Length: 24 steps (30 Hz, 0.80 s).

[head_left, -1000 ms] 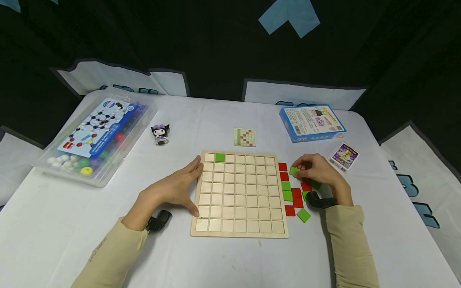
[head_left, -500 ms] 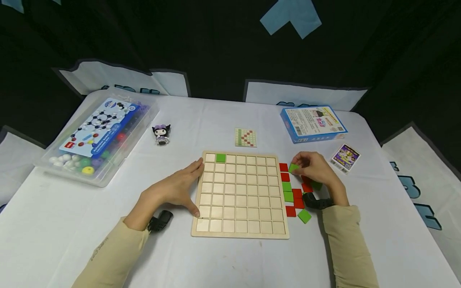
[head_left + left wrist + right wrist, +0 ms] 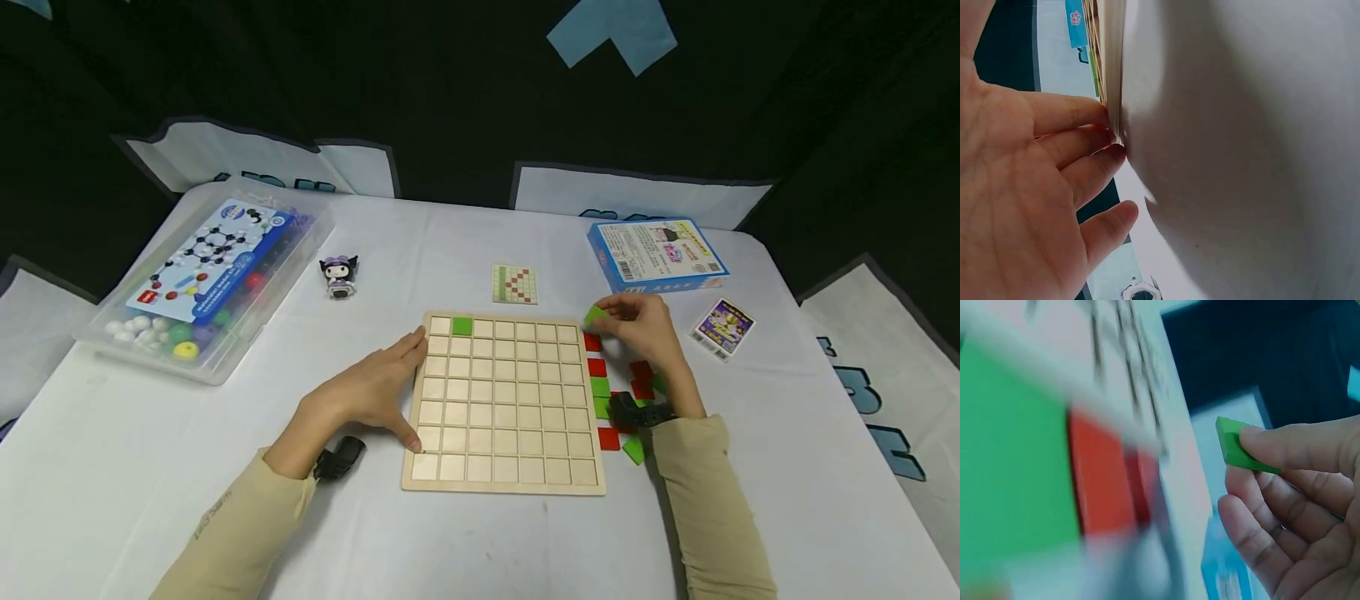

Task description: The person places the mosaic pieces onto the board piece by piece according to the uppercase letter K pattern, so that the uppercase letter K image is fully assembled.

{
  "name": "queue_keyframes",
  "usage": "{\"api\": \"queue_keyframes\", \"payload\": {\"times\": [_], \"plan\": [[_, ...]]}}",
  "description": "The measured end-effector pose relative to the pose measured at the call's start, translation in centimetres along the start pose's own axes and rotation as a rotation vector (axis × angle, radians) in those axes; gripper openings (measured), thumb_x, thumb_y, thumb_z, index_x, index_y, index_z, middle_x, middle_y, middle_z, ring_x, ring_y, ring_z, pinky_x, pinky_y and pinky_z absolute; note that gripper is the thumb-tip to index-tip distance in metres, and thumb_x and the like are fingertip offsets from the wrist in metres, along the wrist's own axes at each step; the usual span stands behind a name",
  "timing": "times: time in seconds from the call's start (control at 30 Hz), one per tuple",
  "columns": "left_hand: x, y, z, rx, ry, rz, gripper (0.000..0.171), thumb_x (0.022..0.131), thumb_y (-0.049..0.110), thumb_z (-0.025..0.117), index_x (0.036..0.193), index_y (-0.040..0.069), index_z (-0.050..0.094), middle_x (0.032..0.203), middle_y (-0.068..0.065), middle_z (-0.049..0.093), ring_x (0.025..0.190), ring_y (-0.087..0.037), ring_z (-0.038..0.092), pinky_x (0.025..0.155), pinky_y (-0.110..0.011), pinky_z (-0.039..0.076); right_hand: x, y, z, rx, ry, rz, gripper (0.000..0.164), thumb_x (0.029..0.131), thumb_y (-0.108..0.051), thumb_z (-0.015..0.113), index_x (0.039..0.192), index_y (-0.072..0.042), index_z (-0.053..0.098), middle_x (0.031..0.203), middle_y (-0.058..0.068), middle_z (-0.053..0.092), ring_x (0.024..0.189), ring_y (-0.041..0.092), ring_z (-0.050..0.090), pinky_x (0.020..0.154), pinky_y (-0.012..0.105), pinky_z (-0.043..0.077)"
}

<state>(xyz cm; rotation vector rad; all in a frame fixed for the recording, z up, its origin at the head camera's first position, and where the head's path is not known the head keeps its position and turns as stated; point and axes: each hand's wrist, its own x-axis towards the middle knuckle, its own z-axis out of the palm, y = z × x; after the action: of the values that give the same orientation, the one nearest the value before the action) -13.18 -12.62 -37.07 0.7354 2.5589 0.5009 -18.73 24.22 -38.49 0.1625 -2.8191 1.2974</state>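
A wooden grid board (image 3: 504, 488) lies flat on the white table, with one green square tile (image 3: 462, 326) in its top row, second cell from the left. My left hand (image 3: 367, 387) rests along the board's left edge, fingers and thumb spread; the left wrist view shows its fingertips against the board's side (image 3: 1112, 69). Just off the board's top right corner, my right hand (image 3: 637, 325) pinches a green tile (image 3: 1233, 445) between thumb and fingers. Red tiles (image 3: 608, 438) and green tiles (image 3: 600, 387) lie loose along the board's right side, some hidden under the right wrist.
Behind the board lies a small pattern card (image 3: 514, 285). A toy figurine (image 3: 340, 277) stands at the back left, near a clear plastic case (image 3: 213, 371) of coloured balls. On the right are a blue box (image 3: 658, 255) and a purple card (image 3: 723, 327).
My right hand has lifted the green tile from among the loose tiles and moved it away from me and leftward, to the board's top right corner. The left hand keeps its place.
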Motion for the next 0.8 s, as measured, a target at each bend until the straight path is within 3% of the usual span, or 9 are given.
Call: {"api": "queue_keyframes", "payload": {"times": [0.27,0.47,0.6,0.8], "plan": [[0.0,-0.1,0.1,0.003,-0.004,-0.015,0.134,0.053,0.045,0.091,0.15,-0.007,0.015,0.161,-0.021,0.006,0.149,-0.035,0.01,0.117,-0.058,0.018,1.7,-4.9,5.2,0.116,-0.187,-0.077,0.022,0.084,-0.004,0.069,0.104,0.004,0.072,0.097,0.023,0.07,0.084,0.028,0.067,0.072,0.025,0.053],[0.1,0.0,0.0,0.01,-0.009,-0.013,0.135,0.053,0.047,0.091,0.151,-0.006,0.013,0.161,-0.019,0.004,0.15,-0.033,0.009,0.117,-0.058,0.018,2.4,-7.2,8.5,0.099,-0.315,-0.121,0.019,0.082,-0.006,0.07,0.1,0.0,0.074,0.089,0.016,0.073,0.075,0.021,0.068,0.069,0.028,0.054],[0.2,0.0,0.0,0.009,-0.01,-0.014,0.136,0.053,0.048,0.091,0.151,-0.006,0.013,0.161,-0.019,0.004,0.15,-0.032,0.008,0.118,-0.057,0.018,2.5,-8.2,9.8,0.102,-0.349,-0.137,0.019,0.082,-0.007,0.07,0.099,0.0,0.075,0.089,0.015,0.073,0.074,0.019,0.068,0.069,0.029,0.054],[0.0,-0.1,-0.1,0.004,-0.006,-0.015,0.136,0.053,0.047,0.091,0.151,-0.007,0.013,0.161,-0.02,0.004,0.15,-0.032,0.008,0.118,-0.056,0.018,2.4,-9.0,11.2,0.083,-0.335,-0.147,0.015,0.083,-0.007,0.071,0.095,0.0,0.075,0.086,0.014,0.073,0.07,0.016,0.066,0.063,0.025,0.053]]}}
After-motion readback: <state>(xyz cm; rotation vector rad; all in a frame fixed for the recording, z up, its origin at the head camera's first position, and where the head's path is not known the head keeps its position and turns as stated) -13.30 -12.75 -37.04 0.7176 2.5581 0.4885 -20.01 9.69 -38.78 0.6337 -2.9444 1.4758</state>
